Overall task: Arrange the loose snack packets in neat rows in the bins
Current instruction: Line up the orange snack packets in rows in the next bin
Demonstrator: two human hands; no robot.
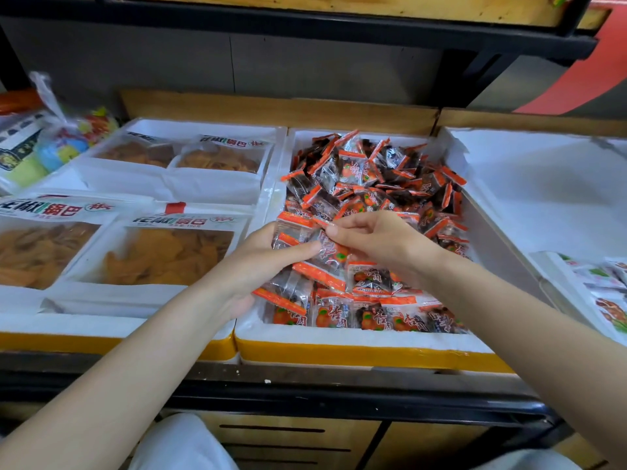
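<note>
The display shelf (305, 396) carries three white foam bins side by side, and the middle bin (356, 340) is the one being worked. Left of the middle bin, the left bin (101, 325) holds big flat chip bags (163, 252) laid square. Right of it, the right bin (543, 184) is mostly bare lining, with a few other packets (607, 300) at its near end.

In the back half of the middle bin the loose snack packets (373, 178) lie heaped at all angles, which leaves the front free for ordering. Along its near wall a front row (373, 315) stands label-forward, edge to edge, so the rows seem to be built from there backward.

Over the middle bin's near left part, the left hand (258, 259) curls round a small stack of packets (295, 235), probably so that several can go down together. The right hand (383, 242), over the bin's centre, pinches a single packet (330, 252) between thumb and fingertips against that stack, apparently squaring it.
</note>
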